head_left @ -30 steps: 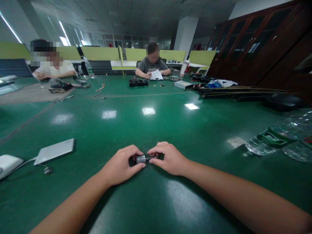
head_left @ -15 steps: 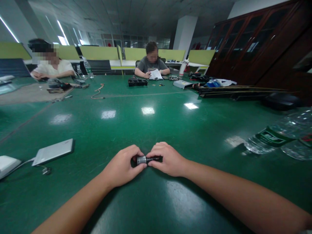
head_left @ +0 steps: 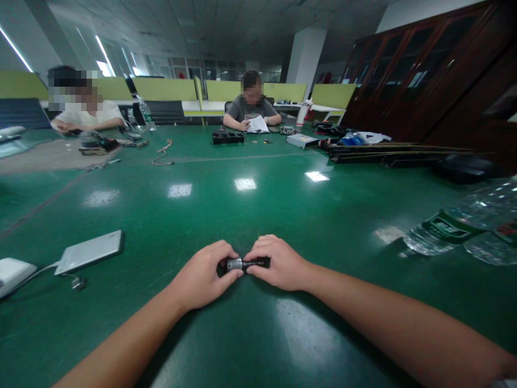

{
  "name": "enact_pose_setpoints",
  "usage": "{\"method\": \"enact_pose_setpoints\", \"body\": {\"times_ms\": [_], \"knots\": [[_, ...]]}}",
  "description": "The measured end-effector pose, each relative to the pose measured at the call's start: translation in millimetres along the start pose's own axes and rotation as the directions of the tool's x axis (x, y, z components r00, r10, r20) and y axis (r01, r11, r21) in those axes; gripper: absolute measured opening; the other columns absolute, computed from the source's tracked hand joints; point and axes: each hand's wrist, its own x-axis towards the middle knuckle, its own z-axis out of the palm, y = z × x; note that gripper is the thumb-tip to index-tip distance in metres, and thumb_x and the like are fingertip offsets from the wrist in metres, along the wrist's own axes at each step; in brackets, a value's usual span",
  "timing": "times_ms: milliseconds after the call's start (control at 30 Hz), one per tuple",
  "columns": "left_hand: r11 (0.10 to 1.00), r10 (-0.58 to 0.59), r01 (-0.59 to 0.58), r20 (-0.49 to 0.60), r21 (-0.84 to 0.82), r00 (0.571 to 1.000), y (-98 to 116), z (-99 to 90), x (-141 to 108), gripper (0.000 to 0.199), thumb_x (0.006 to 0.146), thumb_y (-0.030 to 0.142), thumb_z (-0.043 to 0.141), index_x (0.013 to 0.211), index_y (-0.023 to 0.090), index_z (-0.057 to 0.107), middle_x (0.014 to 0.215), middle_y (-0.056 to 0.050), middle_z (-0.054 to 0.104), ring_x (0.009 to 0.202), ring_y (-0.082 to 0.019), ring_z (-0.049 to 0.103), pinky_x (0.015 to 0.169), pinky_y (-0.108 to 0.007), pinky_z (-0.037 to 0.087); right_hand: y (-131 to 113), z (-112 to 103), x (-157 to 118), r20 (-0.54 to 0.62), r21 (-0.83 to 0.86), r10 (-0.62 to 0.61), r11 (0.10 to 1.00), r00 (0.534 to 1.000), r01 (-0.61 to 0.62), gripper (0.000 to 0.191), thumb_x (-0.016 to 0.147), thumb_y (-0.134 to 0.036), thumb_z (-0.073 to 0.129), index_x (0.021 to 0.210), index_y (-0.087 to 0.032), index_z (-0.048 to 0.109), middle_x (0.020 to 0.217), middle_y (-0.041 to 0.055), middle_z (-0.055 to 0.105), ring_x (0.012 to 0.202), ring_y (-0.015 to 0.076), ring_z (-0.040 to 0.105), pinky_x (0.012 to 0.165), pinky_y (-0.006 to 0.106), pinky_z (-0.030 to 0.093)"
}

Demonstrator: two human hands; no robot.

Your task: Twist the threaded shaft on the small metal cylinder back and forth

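Observation:
A small metal part with a silver cylindrical body point(head_left: 234, 264) and a dark ribbed shaft point(head_left: 255, 263) lies sideways between my hands, low over the green table point(head_left: 210, 210). Thumb and fingers of my left hand point(head_left: 207, 273) are closed around the silver body, which partly hides its left end. From the other side, my right hand point(head_left: 278, 264) pinches the ribbed shaft near where it meets the body. My right fingers cover some of the shaft. The part's exact kind cannot be made out.
On the left lies a white flat device point(head_left: 91, 252) with a cable and a small metal piece point(head_left: 78, 282). Plastic bottles point(head_left: 448, 226) lie at right. Across the table sit two people, near a black tray-like box point(head_left: 228, 137), a cord point(head_left: 163, 153) and dark long strips point(head_left: 388, 153).
Almost nothing differs. My right hand has shifted very slightly, and a little more of the shaft's dark end shows beneath it. The left hand keeps its place.

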Motion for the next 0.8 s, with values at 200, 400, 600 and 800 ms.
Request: {"method": "enact_pose_setpoints", "body": {"times_ms": [200, 400, 600, 800], "knots": [[1.000, 0.011, -0.011, -0.003, 0.010, 1.000, 0.0, -0.3, -1.0, 0.013, 0.086, 0.028, 0.062, 0.096, 0.019, 0.062, 0.086, -0.004, 0.061, 0.079, -0.019, 0.058, 0.071, -0.030, 0.046, -0.5, -1.6, 0.3, -0.005, 0.010, -0.009, 1.000, 1.000, 0.009, 0.012, 0.080, -0.018, 0.070, 0.092, -0.020, 0.073, 0.081, 0.0027, 0.073, 0.080, 0.0173, 0.062, 0.080, 0.033, 0.043], [1.000, 0.020, -0.020, -0.013, -0.006, 1.000, -0.4, -0.3, 0.1, 0.012, 0.086, 0.027, 0.062, 0.094, 0.019, 0.062, 0.085, -0.003, 0.061, 0.078, -0.018, 0.058, 0.069, -0.030, 0.046, -0.8, -3.3, 0.4, -0.001, 0.012, -0.010, 1.000, 1.000, 0.010, 0.012, 0.079, -0.019, 0.070, 0.091, -0.020, 0.073, 0.080, 0.0024, 0.072, 0.079, 0.0172, 0.063, 0.079, 0.033, 0.043], [1.000, 0.016, -0.016, -0.016, -0.009, 1.000, -1.5, 0.6, -0.5, 0.013, 0.085, 0.028, 0.063, 0.095, 0.019, 0.062, 0.085, -0.003, 0.061, 0.077, -0.018, 0.058, 0.069, -0.030, 0.046, 0.8, -3.0, 0.6, -0.004, 0.012, -0.007, 1.000, 1.000, 0.007, 0.012, 0.077, -0.019, 0.072, 0.089, -0.020, 0.073, 0.078, 0.0016, 0.072, 0.078, 0.0170, 0.062, 0.079, 0.032, 0.042], [1.000, 0.016, -0.016, -0.017, -0.005, 1.000, -1.9, 0.7, -0.7, 0.012, 0.085, 0.027, 0.063, 0.095, 0.019, 0.062, 0.085, -0.003, 0.061, 0.077, -0.018, 0.058, 0.069, -0.030, 0.046, 2.3, -2.2, 0.1, -0.002, -0.003, 0.001, 1.000, 1.000, -0.001, 0.012, 0.076, -0.019, 0.073, 0.088, -0.021, 0.072, 0.078, 0.0008, 0.071, 0.078, 0.0167, 0.062, 0.079, 0.032, 0.042]]}}
